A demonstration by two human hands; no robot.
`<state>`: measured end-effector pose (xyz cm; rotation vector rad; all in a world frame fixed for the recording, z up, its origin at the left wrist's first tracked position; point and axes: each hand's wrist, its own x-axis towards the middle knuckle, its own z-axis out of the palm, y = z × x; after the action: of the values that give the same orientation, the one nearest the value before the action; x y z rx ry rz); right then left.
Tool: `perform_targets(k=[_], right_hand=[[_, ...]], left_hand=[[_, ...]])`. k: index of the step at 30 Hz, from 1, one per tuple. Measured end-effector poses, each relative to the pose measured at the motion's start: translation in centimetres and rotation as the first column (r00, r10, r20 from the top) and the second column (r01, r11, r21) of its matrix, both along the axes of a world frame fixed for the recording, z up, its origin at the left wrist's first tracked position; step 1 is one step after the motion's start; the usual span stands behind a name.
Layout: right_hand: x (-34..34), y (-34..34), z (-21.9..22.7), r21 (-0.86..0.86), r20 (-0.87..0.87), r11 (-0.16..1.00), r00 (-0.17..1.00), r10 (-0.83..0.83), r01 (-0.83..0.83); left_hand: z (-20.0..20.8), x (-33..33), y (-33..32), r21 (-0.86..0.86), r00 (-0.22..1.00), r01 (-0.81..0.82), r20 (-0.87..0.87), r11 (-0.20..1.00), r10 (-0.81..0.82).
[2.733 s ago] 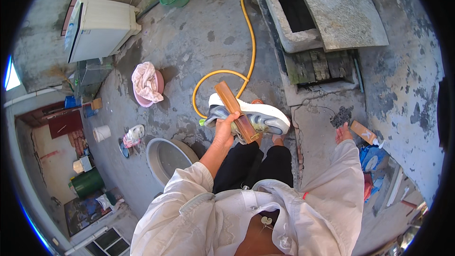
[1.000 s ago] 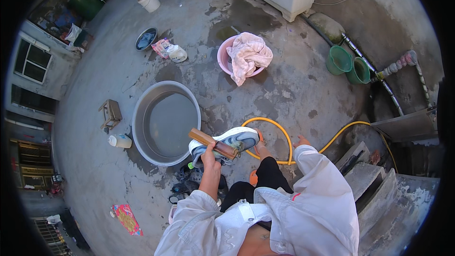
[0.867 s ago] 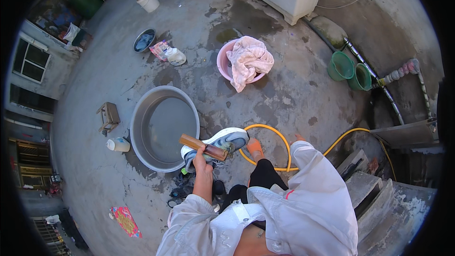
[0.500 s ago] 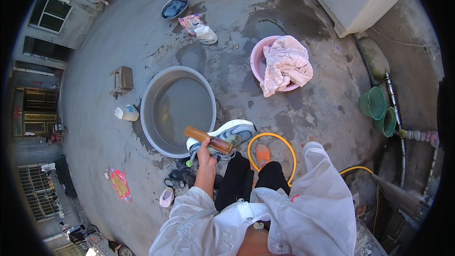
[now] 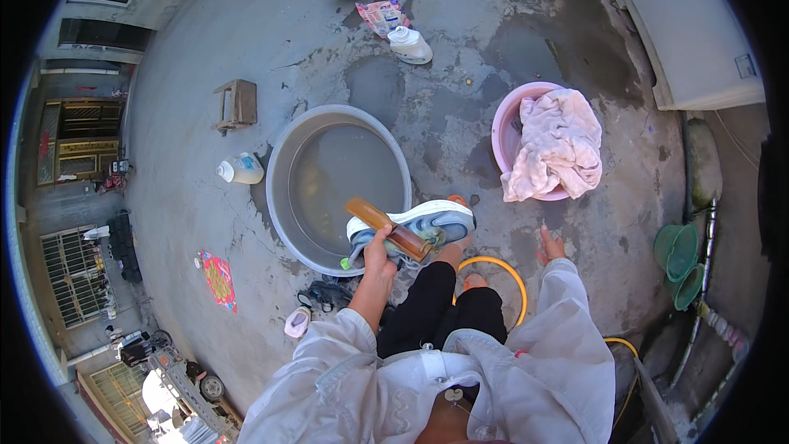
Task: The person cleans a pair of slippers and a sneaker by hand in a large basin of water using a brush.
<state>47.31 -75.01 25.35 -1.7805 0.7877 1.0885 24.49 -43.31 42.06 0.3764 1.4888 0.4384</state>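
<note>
My left hand (image 5: pixel 376 260) is closed around a blue-grey sneaker (image 5: pixel 444 220) with a white sole. In the same grip, a brown scrubbing brush (image 5: pixel 408 241) lies across the shoe, its bristles hidden from view. Both are over the near rim of a large grey basin (image 5: pixel 283 226) holding murky water. Away to the right, my right hand (image 5: pixel 551 245) is stretched out with its fingers apart and nothing in it. The pink basin (image 5: pixel 503 127) with a pale pink cloth (image 5: pixel 555 144) is beyond that hand.
A yellow hose (image 5: pixel 518 284) loops by my feet. Dark shoes (image 5: pixel 327 294) and a pale shoe (image 5: pixel 297 322) lie near my left forearm. A white bottle (image 5: pixel 241 168) and a small stool (image 5: pixel 238 104) stand left of the grey basin; green buckets (image 5: pixel 678 251) are at right.
My right hand has come into view, reaching forward on the right. My left hand still holds the sneaker and brush. The whole view has shifted, and one foot now shows beyond the shoe.
</note>
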Motion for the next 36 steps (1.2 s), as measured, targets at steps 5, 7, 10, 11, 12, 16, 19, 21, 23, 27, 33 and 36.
perform_targets(k=[5, 7, 10, 11, 12, 16, 19, 21, 23, 27, 33, 36], right_hand=[[1.0, 2.8, -3.1, -0.079, 0.006, 0.977, 0.980, -0.198, 0.197], [2.4, 4.2, -3.4, -0.044, -0.003, 0.981, 0.982, -0.188, 0.188], [4.2, 6.1, -2.7, -0.012, -0.024, 0.967, 0.967, -0.253, 0.253], [5.0, 6.7, -3.1, -0.009, -0.013, 0.961, 0.960, -0.278, 0.278], [5.5, 6.8, -3.5, -0.013, -0.021, 0.952, 0.952, -0.306, 0.306], [9.0, 8.2, -8.4, 0.111, -0.009, 0.942, 0.948, -0.317, 0.316], [10.7, 7.4, -15.0, 0.383, 0.134, 0.866, 0.908, -0.396, 0.321], [12.6, 7.7, -17.8, 0.425, 0.170, 0.839, 0.881, -0.441, 0.338], [14.2, 7.9, -20.6, 0.351, 0.179, 0.848, 0.860, -0.477, 0.397], [15.8, 9.4, -23.6, 0.313, 0.175, 0.809, 0.807, -0.564, 0.498], [16.7, 10.2, -20.9, 0.616, -0.354, 0.373, 0.667, -0.656, 0.694], [19.4, 8.5, -16.0, 0.665, -0.287, 0.425, 0.735, -0.614, 0.614]], left_hand=[[-1.6, 3.3, 3.2, -0.017, 0.999, 0.037, 0.016, 0.999, -0.036], [-1.8, 4.3, 4.1, -0.026, 0.998, 0.046, -0.034, 0.999, -0.047], [-2.1, 5.6, 4.7, -0.041, 0.995, 0.093, -0.016, 0.995, -0.094], [-3.0, 5.6, 5.1, -0.039, 0.994, 0.110, 0.006, 0.993, -0.110], [-3.9, 5.5, 5.2, -0.039, 0.992, 0.123, 0.027, 0.992, -0.122], [-5.0, 7.1, 4.6, -0.031, 0.992, 0.122, 0.036, 0.992, -0.121], [-6.7, 8.1, 4.2, -0.040, 0.995, 0.095, -0.033, 0.995, -0.097], [-7.8, 8.7, 3.7, -0.056, 0.993, 0.093, -0.062, 0.994, -0.096], [-8.7, 9.6, 2.6, -0.047, 0.991, 0.090, -0.091, 0.995, -0.094], [-9.9, 12.0, 0.3, -0.084, 0.992, 0.030, -0.118, 0.996, -0.040], [-10.1, 13.7, -2.7, -0.159, 0.987, 0.005, -0.156, 0.987, -0.030], [-8.8, 15.2, -3.3, -0.152, 0.987, 0.007, -0.158, 0.988, -0.032]])
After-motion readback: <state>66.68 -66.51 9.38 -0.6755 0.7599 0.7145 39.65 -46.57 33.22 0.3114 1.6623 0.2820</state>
